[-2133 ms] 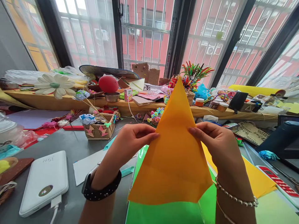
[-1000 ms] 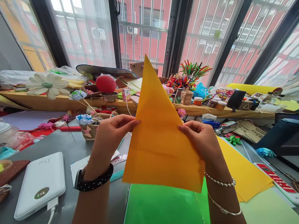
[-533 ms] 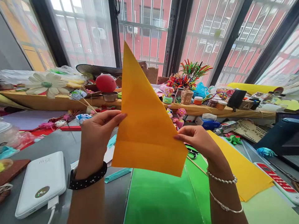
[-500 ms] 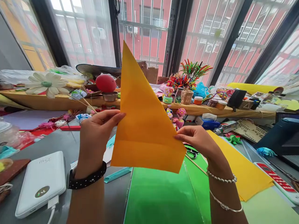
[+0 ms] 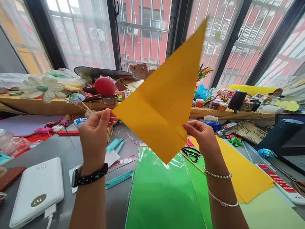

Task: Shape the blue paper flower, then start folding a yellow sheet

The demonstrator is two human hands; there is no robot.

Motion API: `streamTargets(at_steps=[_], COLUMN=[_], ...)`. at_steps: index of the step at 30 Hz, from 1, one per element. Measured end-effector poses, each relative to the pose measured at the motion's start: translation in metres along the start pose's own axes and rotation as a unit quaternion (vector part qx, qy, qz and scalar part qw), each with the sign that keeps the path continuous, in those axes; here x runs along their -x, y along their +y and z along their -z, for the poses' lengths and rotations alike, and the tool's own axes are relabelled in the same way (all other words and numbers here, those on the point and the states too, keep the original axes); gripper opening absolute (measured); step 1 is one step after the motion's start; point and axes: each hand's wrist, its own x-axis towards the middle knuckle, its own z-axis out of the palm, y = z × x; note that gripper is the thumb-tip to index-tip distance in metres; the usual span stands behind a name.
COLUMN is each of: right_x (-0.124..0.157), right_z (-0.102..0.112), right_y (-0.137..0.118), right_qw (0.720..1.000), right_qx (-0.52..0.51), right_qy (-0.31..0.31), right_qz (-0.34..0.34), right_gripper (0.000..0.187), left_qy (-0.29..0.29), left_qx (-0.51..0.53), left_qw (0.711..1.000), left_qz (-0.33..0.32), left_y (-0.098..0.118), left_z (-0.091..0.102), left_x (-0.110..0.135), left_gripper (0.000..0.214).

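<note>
I hold a folded orange paper triangle (image 5: 164, 98) up in the air between both hands. Its long point leans up and to the right, slightly blurred. My left hand (image 5: 95, 133), with a black watch on the wrist, pinches the paper's left corner between thumb and fingers. My right hand (image 5: 202, 136), with bracelets on the wrist, grips the lower right edge. Below the paper lies a glossy green sheet (image 5: 162, 197) on the grey table (image 5: 66, 152).
Orange sheets (image 5: 240, 175) lie at the right, black scissors (image 5: 190, 153) and a thin stick beside them. A white power bank (image 5: 35, 190) is at the left. Teal strips (image 5: 116, 144), a ruler, a calculator (image 5: 278, 181) and a cluttered craft shelf (image 5: 59, 105) surround the area.
The orange triangle has turned clockwise: its point swung from up-left to up-right. Both hands rose a little and shifted their hold along the edges.
</note>
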Motion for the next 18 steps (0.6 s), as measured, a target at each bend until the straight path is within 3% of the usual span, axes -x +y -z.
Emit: streamTargets(at_steps=[4, 6, 12, 14, 18], right_x=[-0.003, -0.003, 0.003, 0.006, 0.013], right_z=[-0.007, -0.014, -0.042, -0.050, -0.060], right_y=[0.006, 0.010, 0.022, 0.025, 0.026], right_qw=[0.996, 0.994, 0.987, 0.984, 0.977], right_qx=[-0.077, -0.102, -0.151, -0.166, -0.202], right_qy=[0.040, 0.048, 0.057, 0.057, 0.064], right_qz=[0.007, 0.006, -0.015, -0.025, -0.037], right_gripper=[0.023, 0.024, 0.025, 0.025, 0.024], left_qy=[-0.072, -0.166, -0.377, -0.394, -0.338], left_qx=[-0.008, -0.030, -0.024, -0.016, -0.004], left_qw=[0.996, 0.983, 0.925, 0.918, 0.941], left_qz=[0.055, 0.066, 0.044, 0.041, 0.021], left_y=[-0.029, -0.038, -0.028, -0.025, -0.029], left_z=[-0.012, -0.023, -0.062, -0.074, -0.088], left_x=[-0.007, -0.003, 0.040, 0.054, 0.069], left_gripper=[0.031, 0.027, 0.020, 0.019, 0.021])
